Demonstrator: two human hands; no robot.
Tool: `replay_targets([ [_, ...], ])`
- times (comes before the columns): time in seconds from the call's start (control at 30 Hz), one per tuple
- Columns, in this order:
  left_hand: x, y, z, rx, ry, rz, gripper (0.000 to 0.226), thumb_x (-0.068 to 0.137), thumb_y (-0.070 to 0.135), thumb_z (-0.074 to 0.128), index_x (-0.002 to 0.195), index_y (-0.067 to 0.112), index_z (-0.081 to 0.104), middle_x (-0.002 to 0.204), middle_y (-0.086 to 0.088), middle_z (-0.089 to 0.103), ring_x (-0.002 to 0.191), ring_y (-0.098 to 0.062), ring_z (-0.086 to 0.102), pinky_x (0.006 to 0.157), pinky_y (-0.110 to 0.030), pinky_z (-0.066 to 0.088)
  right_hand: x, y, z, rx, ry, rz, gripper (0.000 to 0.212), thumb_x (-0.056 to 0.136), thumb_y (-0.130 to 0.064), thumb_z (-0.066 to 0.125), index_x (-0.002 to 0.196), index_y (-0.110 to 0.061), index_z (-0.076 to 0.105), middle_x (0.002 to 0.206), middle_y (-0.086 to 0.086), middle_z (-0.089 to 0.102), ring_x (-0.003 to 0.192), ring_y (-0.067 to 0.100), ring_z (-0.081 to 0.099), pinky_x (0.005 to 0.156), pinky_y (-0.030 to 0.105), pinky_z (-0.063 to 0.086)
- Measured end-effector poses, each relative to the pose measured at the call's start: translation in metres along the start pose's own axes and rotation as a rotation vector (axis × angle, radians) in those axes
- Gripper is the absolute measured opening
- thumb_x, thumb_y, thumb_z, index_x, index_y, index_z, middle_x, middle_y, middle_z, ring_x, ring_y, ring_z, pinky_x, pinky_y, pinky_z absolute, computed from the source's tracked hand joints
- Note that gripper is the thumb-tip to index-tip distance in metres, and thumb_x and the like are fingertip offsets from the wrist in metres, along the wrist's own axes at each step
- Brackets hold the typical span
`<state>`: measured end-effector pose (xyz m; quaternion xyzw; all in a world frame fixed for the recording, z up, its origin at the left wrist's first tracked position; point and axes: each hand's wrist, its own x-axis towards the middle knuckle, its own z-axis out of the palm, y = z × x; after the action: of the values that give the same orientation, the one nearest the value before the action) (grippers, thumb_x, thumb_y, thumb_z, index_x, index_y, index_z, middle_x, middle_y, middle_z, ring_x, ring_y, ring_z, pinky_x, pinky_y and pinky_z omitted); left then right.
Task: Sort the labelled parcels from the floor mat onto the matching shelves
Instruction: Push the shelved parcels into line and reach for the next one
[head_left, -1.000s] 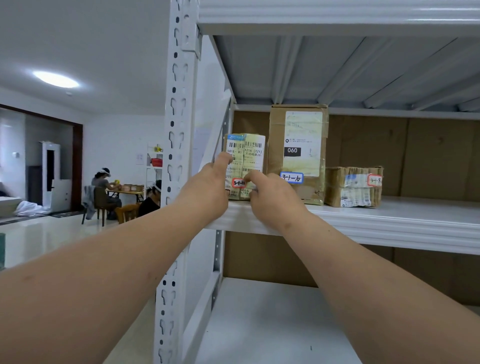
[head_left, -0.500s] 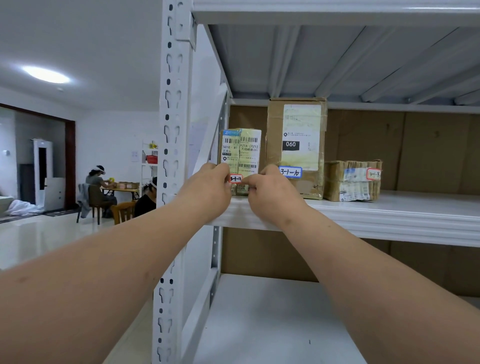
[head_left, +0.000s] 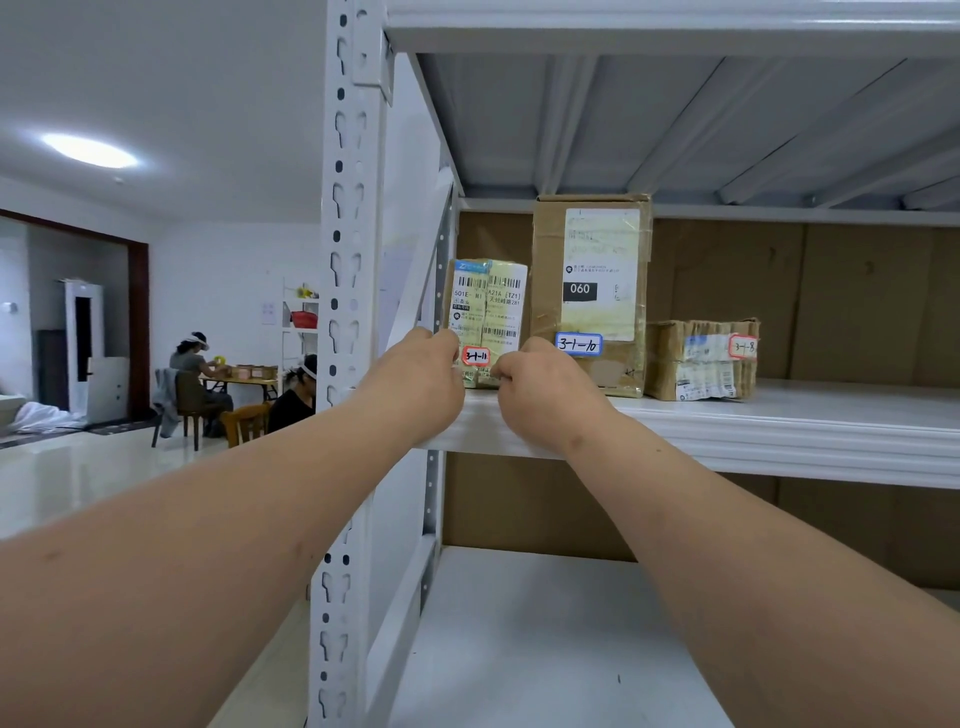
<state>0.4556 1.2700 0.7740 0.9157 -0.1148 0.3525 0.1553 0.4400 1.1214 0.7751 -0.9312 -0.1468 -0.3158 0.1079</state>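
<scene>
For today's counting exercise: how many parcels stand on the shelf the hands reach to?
3: small parcel at left between both hands, tall box beside it, low parcel at right. None seems hidden.

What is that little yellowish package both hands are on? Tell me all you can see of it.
The small parcel is a yellowish, tape-wrapped packet standing upright at the left end of the white shelf, close beside the tall cardboard box. Its front carries white barcode labels with a blue strip on top and a red-edged sticker that seems to read 3-1-11. The left hand and right hand grip its lower corners.
</scene>
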Motion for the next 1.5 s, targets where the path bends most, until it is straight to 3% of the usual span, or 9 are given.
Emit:
replay_targets([
  [0.2,-0.008,0.005,-0.004,0.087,0.045,0.062,0.027,0.1,0.024,0.043,0.125,0.014,0.05,0.128,-0.006,0.041,0.105,-0.021,0.045,0.086,-0.038,0.048,-0.005,0.003,-0.001,-0.003,0.031,-0.012,0.033,0.1,-0.017,0.038,0.121,-0.011,0.063,0.118,0.01,0.051,0.107,0.03,0.053,0.092,0.039,0.046],
  [0.37,-0.015,0.009,-0.008,0.26,0.105,0.137,0.035,0.101,0.039,0.039,0.129,0.02,0.049,0.136,-0.002,0.041,0.122,-0.023,0.038,0.096,-0.04,0.041,-0.015,0.017,0.0,-0.115,0.127,-0.031,0.037,0.101,-0.034,0.035,0.11,-0.015,0.066,0.109,0.004,0.056,0.102,0.027,0.053,0.085,0.041,0.046],
  [0.6,-0.025,0.037,-0.001,0.207,0.14,0.224,0.042,0.099,0.047,0.041,0.129,0.02,0.052,0.141,0.0,0.043,0.132,-0.023,0.034,0.105,-0.042,0.031,-0.047,0.042,-0.012,-0.205,0.137,-0.046,0.042,0.1,-0.048,0.035,0.121,-0.022,0.061,0.126,0.001,0.055,0.12,0.024,0.046,0.102,0.041,0.033],
  [0.83,-0.05,0.092,0.008,0.203,0.079,0.261,0.044,0.098,0.05,0.041,0.131,0.022,0.051,0.141,0.001,0.043,0.132,-0.024,0.034,0.109,-0.044,0.031,-0.091,0.083,-0.032,-0.205,0.134,-0.033,0.04,0.098,-0.046,0.038,0.125,-0.023,0.056,0.134,0.0,0.05,0.125,0.023,0.043,0.104,0.04,0.032],
  [1.17,-0.103,0.235,0.038,0.169,-0.018,0.318,0.046,0.099,0.051,0.04,0.136,0.024,0.049,0.149,0.0,0.039,0.138,-0.024,0.03,0.111,-0.044,0.027,-0.203,0.194,-0.096,-0.262,0.04,0.077,0.049,0.097,-0.049,0.044,0.138,-0.024,0.048,0.144,0.0,0.045,0.134,0.024,0.037,0.111,0.041,0.027],
  [1.5,-0.179,0.405,0.138,0.08,-0.235,0.647,0.047,0.099,0.052,0.038,0.137,0.026,0.047,0.152,0.0,0.036,0.141,-0.024,0.027,0.114,-0.043,0.024,-0.37,0.334,-0.144,-0.413,-0.179,0.378,0.053,0.097,-0.055,0.04,0.139,-0.024,0.045,0.145,0.003,0.043,0.136,0.026,0.036,0.114,0.044,0.024],
])
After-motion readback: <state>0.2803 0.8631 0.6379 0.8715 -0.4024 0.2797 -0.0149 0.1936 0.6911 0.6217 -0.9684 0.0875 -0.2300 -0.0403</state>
